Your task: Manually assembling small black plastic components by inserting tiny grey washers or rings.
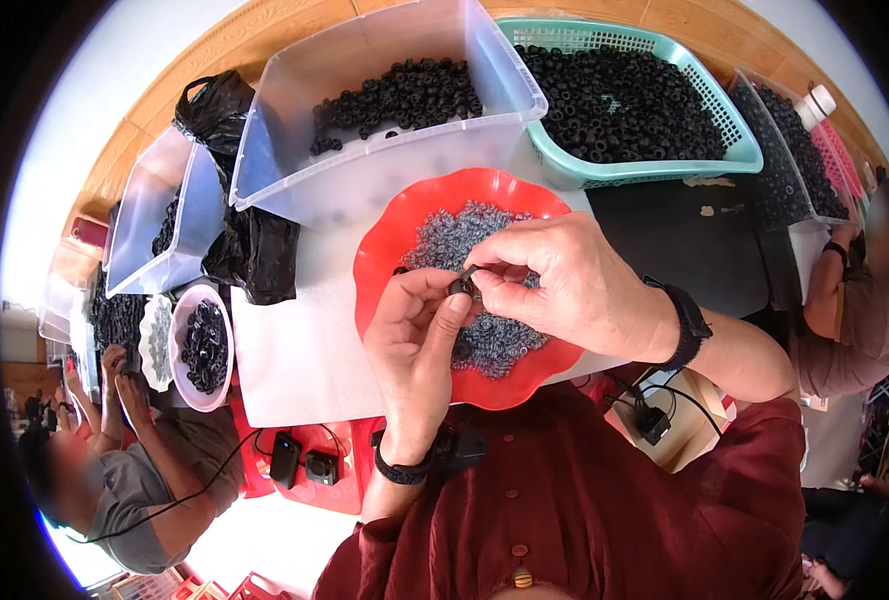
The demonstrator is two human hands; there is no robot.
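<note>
Both my hands are over a red scalloped dish [376, 235] with a heap of small grey-blue pieces [499, 348] inside. A small black round part [459, 287] sits between the thumb and fingers of my left hand [412, 322]. From the right, the thumb and forefinger of my right hand [579, 275] pinch together at the top of that same part. Whether a smaller piece is also between those fingertips is hidden. One more black part [401, 271] shows beside my left fingers.
Behind the dish stand a clear plastic bin [389, 170] and a green basket [654, 172], both with black rings. A white bowl [226, 380] of black parts and a black plastic bag [264, 255] are at left. Co-workers sit left [154, 460] and right [854, 320].
</note>
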